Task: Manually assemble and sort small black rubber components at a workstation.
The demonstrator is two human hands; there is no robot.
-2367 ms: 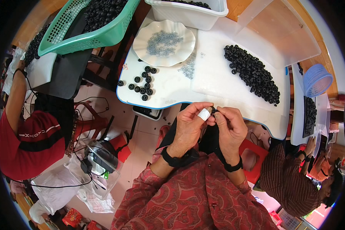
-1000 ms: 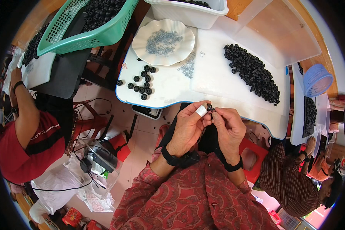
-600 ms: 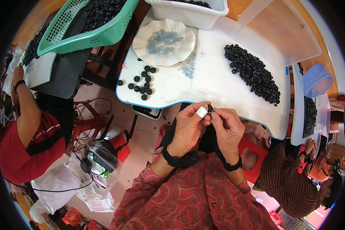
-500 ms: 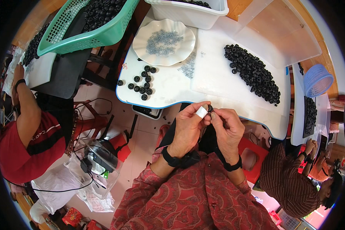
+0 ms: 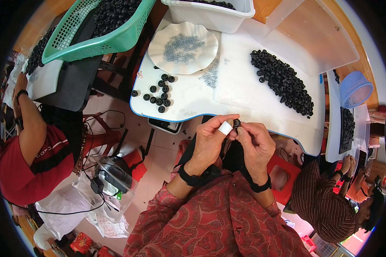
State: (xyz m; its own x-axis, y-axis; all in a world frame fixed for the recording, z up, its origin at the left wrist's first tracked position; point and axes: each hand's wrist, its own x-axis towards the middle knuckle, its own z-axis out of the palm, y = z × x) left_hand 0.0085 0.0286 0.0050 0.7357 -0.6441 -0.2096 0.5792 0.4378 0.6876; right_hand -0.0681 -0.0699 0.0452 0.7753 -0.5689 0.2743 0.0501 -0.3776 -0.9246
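Observation:
Just off the front edge of the white table (image 5: 193, 94), my left hand (image 5: 206, 143) and my right hand (image 5: 257, 147) meet at the fingertips. Between them is a small round black part (image 5: 236, 123) with a hole in it, pinched from both sides. White tape wraps a finger of my left hand. On the table to the left lie several loose black round parts (image 5: 159, 101). A larger heap of black rings (image 5: 283, 81) spreads over a white board on the right. Small clear pieces fill a scalloped white plate (image 5: 158, 58), and more clear bits (image 5: 210, 76) lie beside it.
A green basket (image 5: 116, 49) of black parts stands at the far left, and a white bin (image 5: 210, 15) at the back. The far right holds a blue basket (image 5: 355, 92). Co-workers sit on both sides, one in a red shirt (image 5: 30, 165), one in a striped shirt (image 5: 324, 201).
The black part has turned between my fingers, so its hole now shows. My left index finger has stretched out further over it. The things on the table have not moved.

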